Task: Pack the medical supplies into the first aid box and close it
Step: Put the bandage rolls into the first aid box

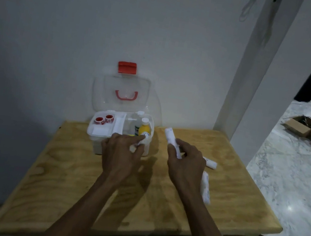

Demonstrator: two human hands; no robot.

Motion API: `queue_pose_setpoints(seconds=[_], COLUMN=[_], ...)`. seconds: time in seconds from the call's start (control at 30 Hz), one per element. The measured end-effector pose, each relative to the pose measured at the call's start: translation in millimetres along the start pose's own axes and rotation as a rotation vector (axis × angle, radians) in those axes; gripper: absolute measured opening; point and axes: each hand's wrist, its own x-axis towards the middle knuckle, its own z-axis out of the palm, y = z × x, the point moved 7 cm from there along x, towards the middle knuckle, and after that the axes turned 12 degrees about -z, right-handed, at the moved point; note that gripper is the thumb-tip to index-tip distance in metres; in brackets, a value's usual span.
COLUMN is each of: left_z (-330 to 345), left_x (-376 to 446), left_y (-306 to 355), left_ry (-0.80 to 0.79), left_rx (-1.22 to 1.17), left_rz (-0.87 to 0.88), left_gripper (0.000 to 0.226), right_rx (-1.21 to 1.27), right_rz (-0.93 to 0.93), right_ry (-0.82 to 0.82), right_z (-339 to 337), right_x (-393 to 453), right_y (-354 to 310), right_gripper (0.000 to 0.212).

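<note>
Mid-packing, the left hand (124,149) pinches a bandage roll (142,139) over the first aid box (103,135) at twelve o'clock, the right hand (186,160) grips another roll (170,138); lowering them in seems next.

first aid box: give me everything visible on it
The first aid box is white plastic and stands open at the table's back edge by the wall. Its clear lid, with a red latch and red handle, stands upright. A white tray covers the left side and holds two red tape rolls; bottles stand on the right. The left hand holds a white roll at its front rim.
</note>
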Motion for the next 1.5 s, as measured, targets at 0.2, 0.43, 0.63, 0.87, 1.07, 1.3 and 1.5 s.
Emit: queue_pose_setpoints(seconds=[0.2, 0.43, 0.63, 0.87, 1.07, 1.3, 1.5], left_z=[-62, -76, -55, -32, -28, -34, -32], left_x=[51, 94, 112, 124, 130, 130, 129], left_y=[-45, -70, -71, -83, -85, -84, -84], left_ry=[0.107, 0.011, -0.069, -0.169, -0.254, -0.26, -0.25], left_rx=[0.084, 0.21, 0.372, 0.492, 0.56, 0.559, 0.569], left_rz=[-0.098, -0.068, 0.024, -0.002, 0.004, -0.013, -0.021], left_gripper=[0.029, 0.026, 0.029, 0.03, 0.026, 0.024, 0.024], right_rx=[0.045, -0.02, -0.083, -0.156, -0.199, -0.289, -0.281], right_rz=[-0.079, -0.13, -0.113, -0.099, -0.125, -0.192, -0.245], right_ry=[-0.103, -0.209, -0.272, -0.325, -0.348, -0.459, -0.476], right_z=[55, 127, 163, 179, 187, 191, 189], right_x=[16, 37, 50, 51, 49, 48, 48], right_y=[-56, -92, -87, -81, -80, -78, -77], right_gripper=[0.033, 0.033, 0.036, 0.032, 0.031, 0.026, 0.025])
